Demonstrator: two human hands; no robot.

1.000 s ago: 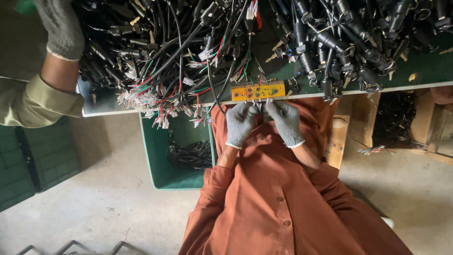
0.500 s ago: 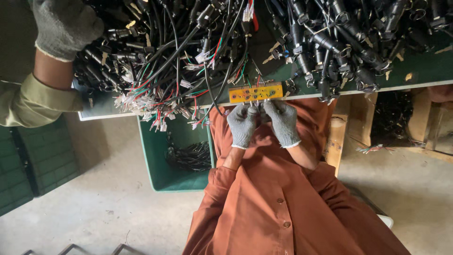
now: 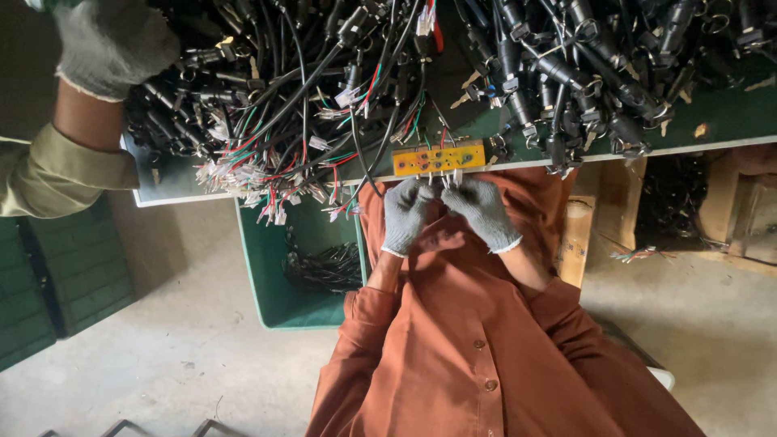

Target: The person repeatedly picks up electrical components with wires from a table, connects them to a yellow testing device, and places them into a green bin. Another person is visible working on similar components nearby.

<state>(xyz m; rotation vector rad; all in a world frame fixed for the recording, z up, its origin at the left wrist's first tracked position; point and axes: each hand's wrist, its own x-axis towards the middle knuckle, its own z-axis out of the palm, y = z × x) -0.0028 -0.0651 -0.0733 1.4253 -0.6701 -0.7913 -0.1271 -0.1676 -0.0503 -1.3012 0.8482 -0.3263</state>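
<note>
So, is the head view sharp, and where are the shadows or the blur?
Head view: even, soft daylight, no glare; both gloved hands, left hand and right hand, and the orange board are sharp; a co-worker's gloved hand is slightly blurred; shadow fills the green bin under the table.

— Item one, bench contents?
— Heap of black cables (image 3: 502, 65) with cylindrical plugs, plus bundles of red, green and white wires (image 3: 267, 174) ending in small white connectors, hanging over the edge of the green-topped table (image 3: 720, 121).

— Below the bench?
— Green plastic bin (image 3: 275, 283) on the concrete floor (image 3: 162, 364), holding a small coil of dark wires (image 3: 324, 267). Darker green crates (image 3: 57, 275) at the far side.

— Other entries?
— Wooden frame (image 3: 623, 202) beside cardboard boxes (image 3: 749, 202); a co-worker's gloved hand (image 3: 109, 40) and olive sleeve (image 3: 57, 174) at the table corner.
</note>
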